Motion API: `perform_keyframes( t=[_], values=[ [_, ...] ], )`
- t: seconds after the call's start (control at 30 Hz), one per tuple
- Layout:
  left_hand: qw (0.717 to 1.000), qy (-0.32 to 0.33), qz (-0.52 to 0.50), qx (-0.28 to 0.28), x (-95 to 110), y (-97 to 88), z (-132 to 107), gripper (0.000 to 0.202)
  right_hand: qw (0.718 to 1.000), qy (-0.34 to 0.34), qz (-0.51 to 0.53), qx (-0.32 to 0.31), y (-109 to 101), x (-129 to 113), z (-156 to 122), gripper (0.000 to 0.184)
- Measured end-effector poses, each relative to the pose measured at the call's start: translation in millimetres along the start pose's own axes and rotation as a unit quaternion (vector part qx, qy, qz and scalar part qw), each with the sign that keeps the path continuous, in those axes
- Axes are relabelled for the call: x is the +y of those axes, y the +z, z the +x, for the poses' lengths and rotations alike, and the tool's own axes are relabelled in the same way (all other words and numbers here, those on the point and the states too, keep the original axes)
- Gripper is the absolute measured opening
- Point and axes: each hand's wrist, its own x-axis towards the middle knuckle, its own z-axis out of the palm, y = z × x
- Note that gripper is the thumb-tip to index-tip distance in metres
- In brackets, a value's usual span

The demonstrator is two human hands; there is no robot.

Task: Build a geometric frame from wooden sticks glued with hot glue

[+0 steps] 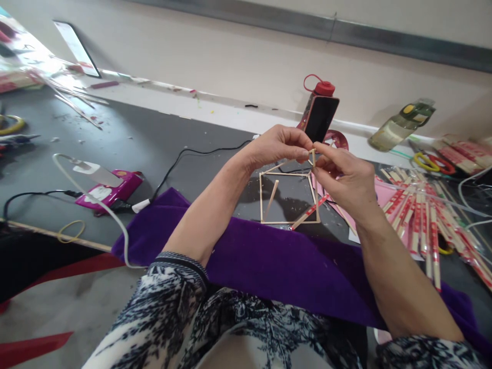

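In the head view, a short, slim, pale wooden stick [313, 158] stands nearly upright between the fingertips of both hands, just above the far right corner of a square frame of thin pale wooden strips [261, 199]. Whether its lower end touches that corner I cannot tell. It lies to the right of the left hand [282, 146] and to the left of the right hand [346, 177], about equally near each. The right forefinger and thumb pinch it, forefinger high and thumb low. The left thumb and forefinger are drawn nearly together at its side; whether they grip or only steady it is unclear. The frame's near edge adjoins a purple velvety cloth [269, 256].
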Motion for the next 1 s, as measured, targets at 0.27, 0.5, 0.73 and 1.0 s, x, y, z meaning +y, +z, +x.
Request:
perform_keyframes(
  t=[0.27,0.5,0.73,1.0],
  values=[
    [1.000,0.003,0.005,0.001,0.5,-1.0,0.2,0.015,1.000,0.008,-0.007,-0.002,0.2,0.8,-0.3,0.041],
    [1.000,0.005,0.006,-0.003,-0.4,-1.9,-0.1,0.019,1.000,0.019,0.009,-0.006,1.6,1.4,-1.3,0.040],
    [1.000,0.011,0.014,0.000,0.3,-1.9,-0.6,0.017,1.000,0.013,-0.002,-0.001,1.8,2.7,-1.3,0.039],
    [1.000,0.013,0.011,-0.001,0.8,-2.0,-1.3,0.016,1.000,0.010,0.006,-0.004,1.8,3.4,-1.2,0.041]
  ],
)
